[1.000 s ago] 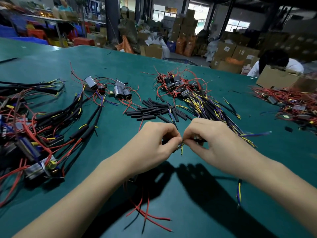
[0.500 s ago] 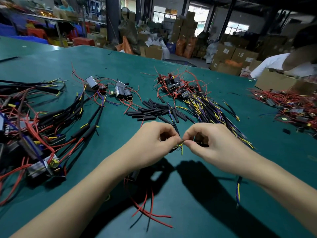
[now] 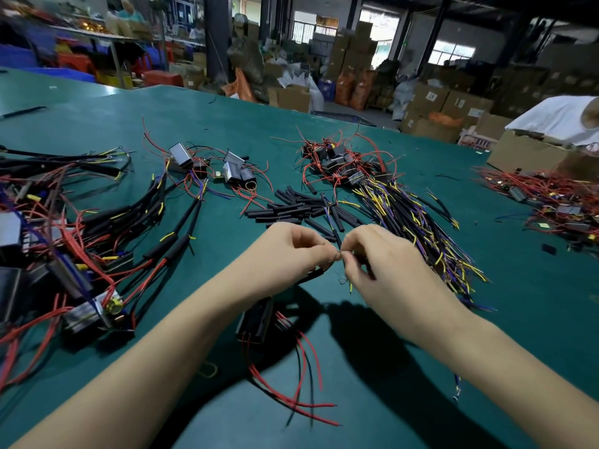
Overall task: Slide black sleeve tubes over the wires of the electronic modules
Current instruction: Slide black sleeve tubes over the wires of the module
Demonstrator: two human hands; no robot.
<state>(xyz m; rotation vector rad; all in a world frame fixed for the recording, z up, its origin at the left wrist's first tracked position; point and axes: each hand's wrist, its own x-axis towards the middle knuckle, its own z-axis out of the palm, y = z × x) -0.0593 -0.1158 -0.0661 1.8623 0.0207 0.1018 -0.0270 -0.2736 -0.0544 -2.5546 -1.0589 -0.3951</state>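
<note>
Both hands meet over the green table [image 3: 372, 416]: my left hand [image 3: 285, 254] and right hand [image 3: 382, 264] pinch thin wire ends [image 3: 338, 253], too small to see clearly. One black module [image 3: 256, 322] lies partly hidden under my left wrist. Farther, loose black sleeve tubes [image 3: 291, 207] lie in a pile.

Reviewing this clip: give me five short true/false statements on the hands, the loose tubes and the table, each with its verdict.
1. Both hands meet above the table, pinching thin wires. True: left hand, right hand.
2. The loose black tubes lie beyond the hands. True.
3. The table is red. False: it is green.
4. A module hangs below the left hand. True.
5. The cardboard box sits at the far left. False: far right.
</note>
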